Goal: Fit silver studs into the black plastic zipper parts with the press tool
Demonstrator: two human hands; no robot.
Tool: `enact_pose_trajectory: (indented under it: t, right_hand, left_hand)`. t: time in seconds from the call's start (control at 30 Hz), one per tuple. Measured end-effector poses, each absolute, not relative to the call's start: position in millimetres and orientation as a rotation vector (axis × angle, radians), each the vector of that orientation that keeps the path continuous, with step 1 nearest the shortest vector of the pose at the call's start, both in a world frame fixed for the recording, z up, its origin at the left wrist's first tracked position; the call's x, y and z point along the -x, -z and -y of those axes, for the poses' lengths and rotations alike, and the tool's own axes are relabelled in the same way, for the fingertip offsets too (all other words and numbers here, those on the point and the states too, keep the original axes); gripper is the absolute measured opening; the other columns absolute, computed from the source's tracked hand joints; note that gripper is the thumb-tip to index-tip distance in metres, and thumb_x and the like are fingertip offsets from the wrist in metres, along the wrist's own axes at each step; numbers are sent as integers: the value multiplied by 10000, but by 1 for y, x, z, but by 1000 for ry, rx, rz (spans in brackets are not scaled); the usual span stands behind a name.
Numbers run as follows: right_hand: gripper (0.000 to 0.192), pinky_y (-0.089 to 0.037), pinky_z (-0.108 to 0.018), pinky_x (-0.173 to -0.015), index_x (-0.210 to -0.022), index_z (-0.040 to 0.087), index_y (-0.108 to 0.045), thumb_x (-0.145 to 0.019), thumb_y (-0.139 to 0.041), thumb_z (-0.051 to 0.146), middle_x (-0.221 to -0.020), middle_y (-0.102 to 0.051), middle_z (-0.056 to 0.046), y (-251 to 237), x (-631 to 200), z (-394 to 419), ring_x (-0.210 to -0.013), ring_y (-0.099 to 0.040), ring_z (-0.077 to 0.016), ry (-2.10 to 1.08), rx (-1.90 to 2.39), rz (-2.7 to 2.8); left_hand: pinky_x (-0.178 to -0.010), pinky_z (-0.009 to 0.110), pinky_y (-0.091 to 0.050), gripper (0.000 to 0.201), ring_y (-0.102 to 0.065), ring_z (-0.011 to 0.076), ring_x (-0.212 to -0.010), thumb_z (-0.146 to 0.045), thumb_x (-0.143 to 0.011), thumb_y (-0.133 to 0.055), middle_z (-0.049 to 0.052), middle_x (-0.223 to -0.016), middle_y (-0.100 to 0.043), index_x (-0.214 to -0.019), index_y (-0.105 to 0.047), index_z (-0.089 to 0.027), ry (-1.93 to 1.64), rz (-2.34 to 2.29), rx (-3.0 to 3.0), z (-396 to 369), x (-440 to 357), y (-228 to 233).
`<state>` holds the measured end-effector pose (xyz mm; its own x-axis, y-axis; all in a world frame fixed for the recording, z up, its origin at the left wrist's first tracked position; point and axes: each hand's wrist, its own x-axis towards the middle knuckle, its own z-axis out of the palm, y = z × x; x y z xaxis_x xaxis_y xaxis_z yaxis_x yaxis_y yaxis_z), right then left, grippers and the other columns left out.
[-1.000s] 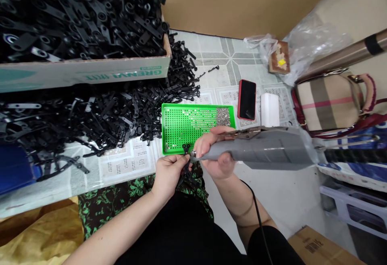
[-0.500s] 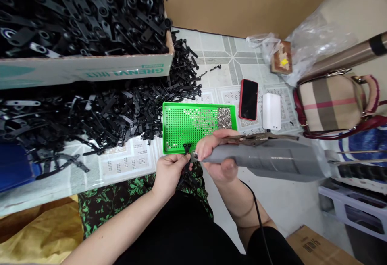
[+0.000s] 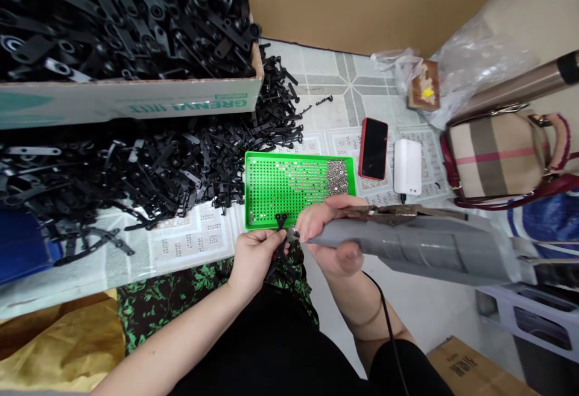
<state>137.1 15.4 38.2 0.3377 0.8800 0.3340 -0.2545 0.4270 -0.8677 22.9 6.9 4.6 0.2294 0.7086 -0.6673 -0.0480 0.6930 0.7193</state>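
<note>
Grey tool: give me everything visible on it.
The grey tool has a long body, dull and plastic-looking, with bands across it, widening from a slim nose. A worn brownish, metallic-looking lever runs along its upper side in the picture. The right hand grips the narrow end; the body slants slightly down to the picture's right, its far end blurred. The shiny tip points at the black part in the left hand; contact there can't be made out.

surface: pale patterned tabletop [image 3: 319, 67] | directly on it: heaped black parts [image 3: 205, 158], green tray [image 3: 262, 185], red-edged phone [image 3: 374, 149], white block [image 3: 408, 167], brown box [image 3: 425, 87]
</note>
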Motion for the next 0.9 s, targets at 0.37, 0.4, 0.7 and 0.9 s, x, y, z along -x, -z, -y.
enact_pose_trajectory:
  t: [0.37, 0.4, 0.7, 0.9]
  right_hand:
    - [366, -459, -263, -395, -1023, 275, -590, -778, -608, 546, -504, -513, 81, -29, -139, -18, -372, -480, -118, -864, 838, 904]
    - [371, -455, -264, -388, -1020, 280, -590, -775, -603, 558, -500, -513, 83, -29, -140, -19, -364, -476, -119, -857, 853, 904]
    - [360, -467, -263, -399, -1009, 271, -592, -772, -616, 540, -503, -515, 81, -32, -137, -18, -373, -487, -116, -841, 835, 899]
    - [360, -467, -267, -395, -1020, 288, -600, -769, -617, 546, -505, -511, 85, -33, -138, -17, -369, -487, -115, -848, 838, 912]
  left_hand:
    - [-480, 249, -320, 303, -427, 109, -440, -369, -655, -691, 21, -452, -607, -426, -638, -178, -553, -1252, -626, -6, -23, -3]
    - [-483, 249, -325, 298, -435, 109, -442, -366, -654, -696, 22, -460, -616, -430, -640, -178, -550, -1254, -619, -6, -23, -2]
    - [-474, 248, -317, 297, -438, 108, -437, -348, -677, -691, 16, -447, -605, -439, -649, -175, -568, -1239, -623, -6, -23, -2]
    - [-467, 245, -313, 276, -421, 104, -433, -327, -667, -680, 17, -448, -611, -439, -648, -175, -577, -1240, -633, -8, -24, -5]
